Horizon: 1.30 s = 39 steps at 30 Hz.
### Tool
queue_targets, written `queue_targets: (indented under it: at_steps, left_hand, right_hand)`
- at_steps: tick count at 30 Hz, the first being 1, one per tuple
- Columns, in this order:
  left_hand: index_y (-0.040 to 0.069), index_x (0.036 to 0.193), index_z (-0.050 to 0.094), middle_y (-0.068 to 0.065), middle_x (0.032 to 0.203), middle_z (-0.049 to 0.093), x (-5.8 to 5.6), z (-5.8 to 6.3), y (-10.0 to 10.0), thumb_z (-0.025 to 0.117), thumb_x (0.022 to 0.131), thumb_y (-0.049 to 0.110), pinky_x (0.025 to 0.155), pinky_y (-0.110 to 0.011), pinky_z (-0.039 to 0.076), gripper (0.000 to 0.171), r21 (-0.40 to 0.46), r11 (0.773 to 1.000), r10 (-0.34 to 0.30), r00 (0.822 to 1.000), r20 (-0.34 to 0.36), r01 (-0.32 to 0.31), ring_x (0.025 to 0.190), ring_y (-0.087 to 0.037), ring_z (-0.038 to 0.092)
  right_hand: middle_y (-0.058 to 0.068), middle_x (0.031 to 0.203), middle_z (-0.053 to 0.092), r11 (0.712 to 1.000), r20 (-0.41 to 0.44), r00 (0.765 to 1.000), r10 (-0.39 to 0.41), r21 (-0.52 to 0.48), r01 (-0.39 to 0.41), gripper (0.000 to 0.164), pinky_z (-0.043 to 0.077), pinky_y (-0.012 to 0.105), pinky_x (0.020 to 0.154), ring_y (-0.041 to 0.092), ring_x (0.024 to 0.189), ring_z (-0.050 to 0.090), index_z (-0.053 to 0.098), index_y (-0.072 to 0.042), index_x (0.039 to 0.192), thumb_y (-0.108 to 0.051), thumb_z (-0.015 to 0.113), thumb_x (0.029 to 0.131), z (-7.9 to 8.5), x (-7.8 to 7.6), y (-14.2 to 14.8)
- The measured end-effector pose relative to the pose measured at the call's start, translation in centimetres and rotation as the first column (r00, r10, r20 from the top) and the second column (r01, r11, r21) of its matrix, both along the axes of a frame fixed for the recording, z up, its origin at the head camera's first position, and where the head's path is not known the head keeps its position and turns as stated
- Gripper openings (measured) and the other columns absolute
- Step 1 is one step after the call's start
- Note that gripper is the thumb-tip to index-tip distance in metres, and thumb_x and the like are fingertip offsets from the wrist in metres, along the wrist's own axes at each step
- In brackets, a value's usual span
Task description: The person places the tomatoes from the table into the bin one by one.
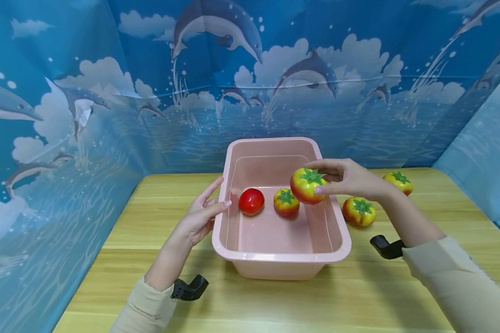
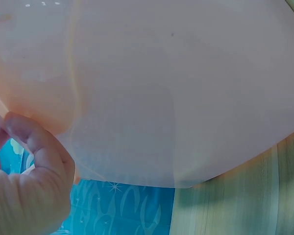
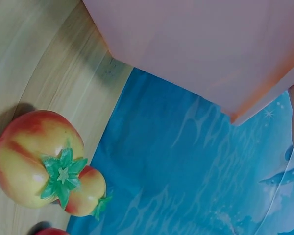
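A pink plastic basin [image 1: 281, 256] stands on the wooden table. On its left rim my left hand [image 1: 197, 217] has the thumb over the edge and fingers outside, pinching it; the left wrist view shows this grip close up. My right hand [image 1: 346, 178] holds a yellow-and-red toy tomato [image 1: 306, 187] with a green leafy top, thumb on its near side, above the basin's right part. Inside the basin lie a plain red tomato [image 1: 251, 201] at left and a smaller yellow-red tomato [image 1: 286, 202] near the middle.
Right of the basin, a yellow-red tomato [image 1: 359, 211] lies close to its wall, and another tomato [image 1: 398, 182] sits farther back. A red thing [image 3: 51, 231] peeks in at the right wrist view's bottom edge. A blue dolphin-print curtain [image 1: 183, 134] encloses the table's back and sides.
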<state>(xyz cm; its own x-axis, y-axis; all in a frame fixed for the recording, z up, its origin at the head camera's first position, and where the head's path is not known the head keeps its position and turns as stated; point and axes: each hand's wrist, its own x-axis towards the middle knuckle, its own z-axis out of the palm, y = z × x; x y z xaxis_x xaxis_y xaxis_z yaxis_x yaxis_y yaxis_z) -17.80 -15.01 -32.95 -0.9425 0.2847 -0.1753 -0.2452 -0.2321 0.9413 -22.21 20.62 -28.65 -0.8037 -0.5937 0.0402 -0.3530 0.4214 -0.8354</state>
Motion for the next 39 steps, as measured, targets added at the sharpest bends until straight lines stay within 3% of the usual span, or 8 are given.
queue_targets:
  at_steps: [6,13,17,24,32,36,39]
  left_hand:
    - [0.024,0.148,0.024,-0.01,0.118,0.057,0.0,0.0,0.0,0.055,0.089,0.0,0.08,-0.045,0.053,0.071,0.01,1.0,-0.003,1.0,-0.001,0.003,0.091,-0.019,0.065]
    - [0.025,0.148,0.025,-0.011,0.122,0.056,-0.1,-0.1,0.0,0.055,0.089,0.001,0.08,-0.044,0.053,0.071,0.013,1.0,-0.007,1.0,0.003,0.007,0.093,-0.02,0.065]
    - [0.024,0.148,0.024,-0.014,0.126,0.053,-0.2,-0.2,-0.1,0.055,0.089,0.001,0.08,-0.045,0.053,0.07,0.011,1.0,-0.01,1.0,0.0,0.01,0.094,-0.02,0.064]
    - [0.024,0.148,0.025,-0.01,0.117,0.058,-0.3,-0.2,-0.1,0.055,0.089,0.001,0.078,-0.044,0.053,0.071,0.008,1.0,-0.009,1.0,-0.007,0.009,0.091,-0.02,0.065]
    - [0.025,0.149,0.024,-0.014,0.126,0.053,-0.3,0.0,-0.1,0.055,0.089,0.001,0.08,-0.046,0.052,0.071,-0.001,1.0,-0.011,1.0,-0.004,0.011,0.093,-0.021,0.064]
    - [0.024,0.149,0.024,-0.013,0.125,0.054,-0.2,0.0,-0.1,0.055,0.089,0.001,0.081,-0.045,0.052,0.071,0.004,1.0,-0.01,1.0,0.001,0.01,0.094,-0.021,0.064]
    - [0.024,0.149,0.024,-0.013,0.125,0.054,-0.2,0.0,-0.1,0.055,0.089,0.001,0.081,-0.045,0.052,0.071,0.006,1.0,-0.008,1.0,0.003,0.008,0.094,-0.02,0.064]
  right_hand:
    - [0.012,0.132,0.051,1.0,-0.021,1.0,-0.02,-0.003,0.02,0.054,0.047,0.021,0.091,0.021,0.119,0.051,0.047,-0.004,0.134,-0.018,0.067,0.086,-0.2,0.0,0.2]
    - [0.013,0.131,0.052,0.989,-0.022,0.999,-0.029,-0.147,0.026,0.05,0.051,0.026,0.087,0.015,0.115,0.054,0.046,-0.001,0.135,-0.008,0.062,0.088,-0.9,0.2,1.4]
    - [0.012,0.129,0.054,0.981,-0.026,0.996,-0.089,-0.174,0.083,0.047,0.053,0.027,0.083,0.012,0.112,0.056,0.046,-0.002,0.134,-0.006,0.06,0.089,-1.0,0.4,2.7]
    - [-0.007,0.121,0.057,0.967,0.002,0.978,-0.207,-0.149,0.205,0.046,0.053,0.024,0.081,0.003,0.108,0.056,0.046,-0.002,0.134,-0.006,0.06,0.09,-2.0,1.0,5.5]
    - [-0.019,0.114,0.056,0.951,0.006,0.953,-0.302,-0.071,0.301,0.048,0.049,0.015,0.081,-0.005,0.104,0.053,0.042,0.0,0.135,-0.009,0.059,0.091,-4.1,1.3,8.7]
    - [-0.019,0.117,0.052,0.956,0.001,0.957,-0.291,-0.026,0.291,0.052,0.044,0.009,0.083,-0.011,0.105,0.048,0.039,0.002,0.137,-0.011,0.059,0.091,-5.3,1.3,10.3]
    - [-0.007,0.126,0.049,0.953,0.014,0.953,-0.302,0.018,0.301,0.055,0.042,0.007,0.083,-0.014,0.106,0.044,0.037,0.0,0.138,-0.016,0.061,0.091,-6.2,1.3,11.3]
